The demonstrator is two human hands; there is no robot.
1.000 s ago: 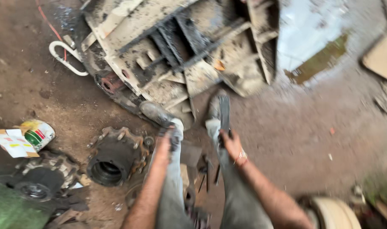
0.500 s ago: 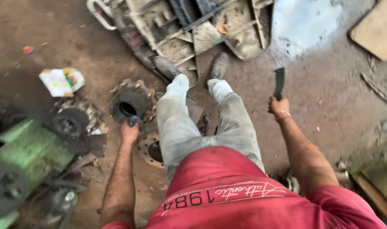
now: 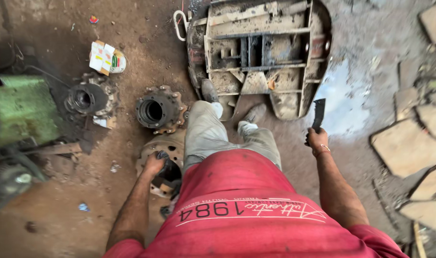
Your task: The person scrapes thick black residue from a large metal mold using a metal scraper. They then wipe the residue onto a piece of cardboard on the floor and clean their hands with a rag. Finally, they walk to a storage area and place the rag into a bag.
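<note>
While the left hand (image 3: 155,163) grips a greasy metal hub part (image 3: 166,176) low beside the leg | right hand (image 3: 316,139) clutches a dark flat blade (image 3: 318,113) sticking up above it | hub looks heavy, rigid, slick, so grab its rim.

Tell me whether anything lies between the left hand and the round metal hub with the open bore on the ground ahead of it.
Nothing visible does. The left hand rests on a rusty flanged disc, and the round hub sits just beyond that disc's far edge on bare dirt. The person's left leg runs alongside, to the right of that path, not across it.
</note>
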